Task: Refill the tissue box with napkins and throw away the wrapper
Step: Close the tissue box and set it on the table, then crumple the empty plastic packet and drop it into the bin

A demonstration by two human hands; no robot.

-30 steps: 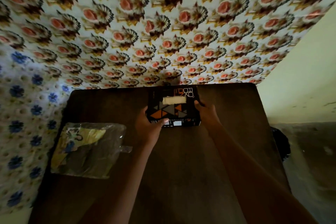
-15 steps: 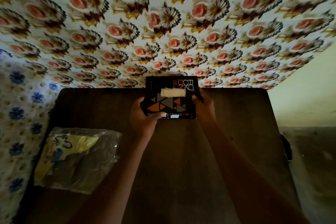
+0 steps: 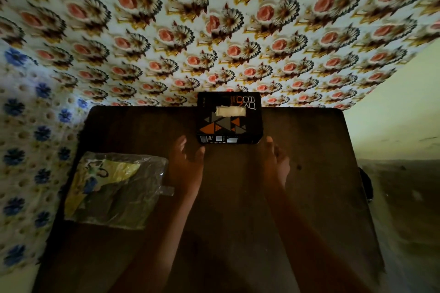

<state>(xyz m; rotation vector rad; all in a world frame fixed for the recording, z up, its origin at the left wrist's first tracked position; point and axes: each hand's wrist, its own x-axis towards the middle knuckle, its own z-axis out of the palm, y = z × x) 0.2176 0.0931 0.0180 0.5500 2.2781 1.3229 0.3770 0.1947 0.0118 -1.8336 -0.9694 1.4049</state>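
Note:
A black tissue box (image 3: 229,126) with orange and grey triangles stands at the far middle edge of the dark table (image 3: 309,173). A white napkin (image 3: 230,111) pokes out of its top slot. My left hand (image 3: 185,164) hovers just in front of the box's near left corner, fingers apart, holding nothing. My right hand (image 3: 276,162) is by the near right corner, also apart from the box and empty. A clear plastic wrapper (image 3: 114,190) with yellow and blue print lies crumpled on the table's left side.
A wall with a pink flower pattern (image 3: 238,31) rises right behind the table. A cloth with blue flowers (image 3: 23,150) hangs at the left. A dark object (image 3: 365,185) sits past the table's right edge.
Both hands held the box and pushed it away to the table's far edge. They have now let go and drawn back a little toward me.

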